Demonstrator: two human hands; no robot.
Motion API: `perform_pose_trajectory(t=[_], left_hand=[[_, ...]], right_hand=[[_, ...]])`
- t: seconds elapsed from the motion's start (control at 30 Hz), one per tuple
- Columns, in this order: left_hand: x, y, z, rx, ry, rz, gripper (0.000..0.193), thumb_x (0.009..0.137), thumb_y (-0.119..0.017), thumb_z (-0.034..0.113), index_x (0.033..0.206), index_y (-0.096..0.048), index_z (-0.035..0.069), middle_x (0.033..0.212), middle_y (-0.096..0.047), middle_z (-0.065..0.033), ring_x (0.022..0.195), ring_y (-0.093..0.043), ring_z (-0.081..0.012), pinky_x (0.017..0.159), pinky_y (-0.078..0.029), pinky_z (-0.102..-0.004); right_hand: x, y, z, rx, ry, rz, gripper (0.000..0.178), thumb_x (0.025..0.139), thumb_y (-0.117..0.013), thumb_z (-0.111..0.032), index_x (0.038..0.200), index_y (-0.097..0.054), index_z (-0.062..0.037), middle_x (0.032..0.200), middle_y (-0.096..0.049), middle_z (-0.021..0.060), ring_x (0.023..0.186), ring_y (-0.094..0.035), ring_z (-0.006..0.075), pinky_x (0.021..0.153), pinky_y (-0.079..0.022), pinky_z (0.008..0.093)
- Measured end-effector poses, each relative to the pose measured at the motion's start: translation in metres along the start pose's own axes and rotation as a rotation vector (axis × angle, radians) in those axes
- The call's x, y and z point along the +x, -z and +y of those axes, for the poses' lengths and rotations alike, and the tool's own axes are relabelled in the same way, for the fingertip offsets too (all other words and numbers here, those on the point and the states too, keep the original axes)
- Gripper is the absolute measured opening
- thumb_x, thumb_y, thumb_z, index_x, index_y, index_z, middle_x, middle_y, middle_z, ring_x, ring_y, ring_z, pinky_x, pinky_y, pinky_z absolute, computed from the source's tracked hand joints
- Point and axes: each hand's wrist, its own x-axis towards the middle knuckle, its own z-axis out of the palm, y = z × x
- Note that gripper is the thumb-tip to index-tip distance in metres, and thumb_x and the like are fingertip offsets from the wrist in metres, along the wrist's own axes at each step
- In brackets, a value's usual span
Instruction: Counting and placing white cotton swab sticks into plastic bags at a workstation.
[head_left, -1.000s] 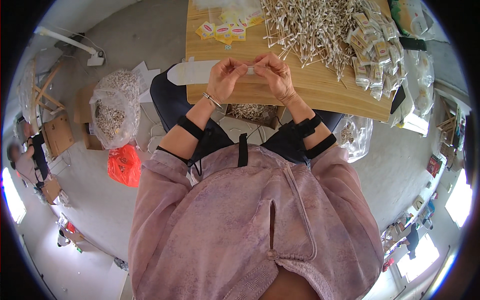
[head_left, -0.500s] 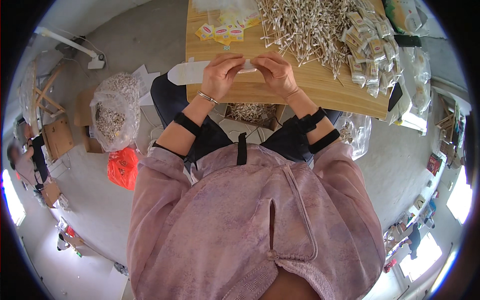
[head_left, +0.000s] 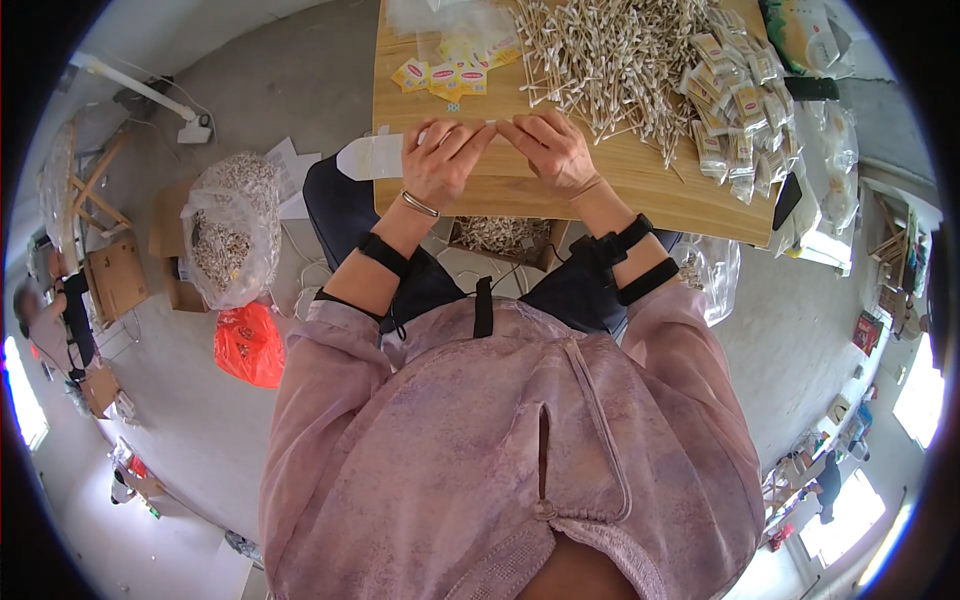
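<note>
At the table's near edge my left hand (head_left: 440,165) and my right hand (head_left: 550,152) meet fingertip to fingertip, both closed in a pinch. Between them only a sliver of a thin white thing shows; the fingers hide the rest, so I cannot make out its kind. Beside my left hand a flat white strip (head_left: 372,157) with a pointed end lies over the table's edge. Beyond my left hand lie several small yellow-and-white cards (head_left: 443,78) and clear plastic bags (head_left: 480,38). A large heap of cotton swabs (head_left: 600,65) spreads past my right hand.
Filled packets of swabs (head_left: 745,110) are piled at the right of the wooden table (head_left: 640,185). A box of swabs (head_left: 500,232) is under the table. On the floor at left are a clear sack of swabs (head_left: 225,245) and a red bag (head_left: 248,345).
My left hand has turned and its fingers have spread over the white thing, hiding more of it. Both hands have shifted slightly nearer to me and stay close together.
</note>
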Motion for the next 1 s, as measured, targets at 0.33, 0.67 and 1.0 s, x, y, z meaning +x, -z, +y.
perform_pose_trajectory(t=[0.33, 0.67, 1.0], left_hand=[[-0.014, -0.004, 0.003, 0.149, 0.027, 0.0, 0.024, 0.079, -0.059, 0.02, 0.098, -0.071, 0.023, 0.099, -0.064, 0.0136, 0.089, -0.054, -0.0057, 0.088, -0.027, -0.0305], [-0.008, -0.004, 0.0, 0.207, 0.009, -0.001, 0.024, 0.079, -0.06, 0.021, 0.1, -0.07, 0.023, 0.101, -0.064, 0.0139, 0.092, -0.054, -0.005, 0.086, -0.025, -0.031], [0.003, 0.004, 0.003, 0.182, -0.022, -0.032, 0.022, 0.081, -0.061, 0.021, 0.101, -0.07, 0.022, 0.101, -0.064, 0.0137, 0.094, -0.054, -0.0049, 0.087, -0.024, -0.0313]], right_hand=[[-0.004, -0.008, -0.004, -0.144, 0.047, 0.035, 0.036, 0.065, -0.062, -0.013, 0.101, -0.069, -0.0104, 0.094, -0.057, 0.0005, 0.085, -0.057, 0.0168, 0.066, -0.048, 0.0286], [0.0, -0.006, -0.009, -0.2, 0.004, 0.027, 0.04, 0.067, -0.061, -0.015, 0.106, -0.067, -0.0105, 0.1, -0.057, 0.0004, 0.086, -0.057, 0.0169, 0.067, -0.047, 0.0298], [0.001, -0.001, -0.009, -0.226, 0.012, 0.052, 0.03, 0.07, -0.061, -0.017, 0.099, -0.066, -0.0112, 0.091, -0.056, -0.0009, 0.083, -0.056, 0.0146, 0.066, -0.047, 0.0276]])
